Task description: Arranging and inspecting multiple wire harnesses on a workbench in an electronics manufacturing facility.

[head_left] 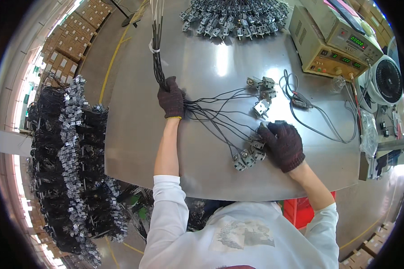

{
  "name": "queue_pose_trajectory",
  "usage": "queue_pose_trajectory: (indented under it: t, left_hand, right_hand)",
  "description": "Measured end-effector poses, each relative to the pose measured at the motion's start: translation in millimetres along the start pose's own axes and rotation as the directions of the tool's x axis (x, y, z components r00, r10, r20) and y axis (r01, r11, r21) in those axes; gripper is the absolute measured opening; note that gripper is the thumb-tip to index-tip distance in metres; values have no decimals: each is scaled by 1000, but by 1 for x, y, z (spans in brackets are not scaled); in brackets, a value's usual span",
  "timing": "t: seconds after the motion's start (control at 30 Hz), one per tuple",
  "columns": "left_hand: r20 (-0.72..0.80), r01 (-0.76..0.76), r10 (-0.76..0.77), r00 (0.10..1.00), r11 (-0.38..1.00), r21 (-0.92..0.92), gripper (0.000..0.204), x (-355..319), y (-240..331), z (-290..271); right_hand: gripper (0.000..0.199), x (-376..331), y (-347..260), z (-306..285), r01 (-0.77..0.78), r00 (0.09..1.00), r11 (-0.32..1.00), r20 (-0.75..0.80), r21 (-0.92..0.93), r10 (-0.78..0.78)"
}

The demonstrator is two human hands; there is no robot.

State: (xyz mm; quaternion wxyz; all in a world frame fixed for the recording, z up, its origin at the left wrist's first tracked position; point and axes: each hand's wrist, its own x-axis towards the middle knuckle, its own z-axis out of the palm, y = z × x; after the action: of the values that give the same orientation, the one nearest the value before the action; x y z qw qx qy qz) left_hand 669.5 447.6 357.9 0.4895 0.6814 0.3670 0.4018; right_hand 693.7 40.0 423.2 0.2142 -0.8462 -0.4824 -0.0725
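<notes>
My left hand (pixel 171 98), in a dark knit glove, grips a bundle of black wires (pixel 157 58) that runs up the metal table (pixel 202 67) and is tied with a white band. From the fist, thin black leads (pixel 215 114) fan out to the right, each ending in a small metal part. My right hand (pixel 283 143), also gloved, rests on a cluster of these small metal parts (pixel 249 154) near the table's front. Three more such metal parts (pixel 262 92) lie further back, apart from both hands.
A heap of similar wired parts (pixel 233 18) lies at the table's far edge. Beige test instruments (pixel 332 40) with lit digits stand at back right, a probe with grey cables (pixel 300 102) before them. A small fan (pixel 386 80) sits right. A dark mass of wired parts (pixel 72 161) hangs left.
</notes>
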Motion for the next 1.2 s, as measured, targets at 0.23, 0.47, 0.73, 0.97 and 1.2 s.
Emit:
queue_pose_trajectory:
  t: [0.23, 0.47, 0.73, 0.97, 1.2]
  left_hand:
    - [20, -56, 56, 998, 998, 9, 34, -2, 1, -1]
    - [39, -17, 19, 999, 998, -59, 35, -7, 13, -1]
    - [44, -34, 36, 998, 999, -29, 35, -4, 7, -2]
    - [53, -22, 24, 998, 999, -46, 40, -3, 9, -3]
    - [84, -56, 58, 995, 998, -19, 41, -7, 14, -3]
  right_hand:
    - [59, 4, 13, -64, -136, 967, 917, 250, 376, 41]
    - [44, 9, 19, -46, 16, 951, 993, 307, -117, 21]
    - [33, 2, 32, -5, -46, 998, 993, 37, 111, 42]
    - [35, 2, 18, -10, -337, 926, 879, 290, 338, 244]
    - [34, 19, 54, -38, -258, 919, 880, 383, 400, 95]
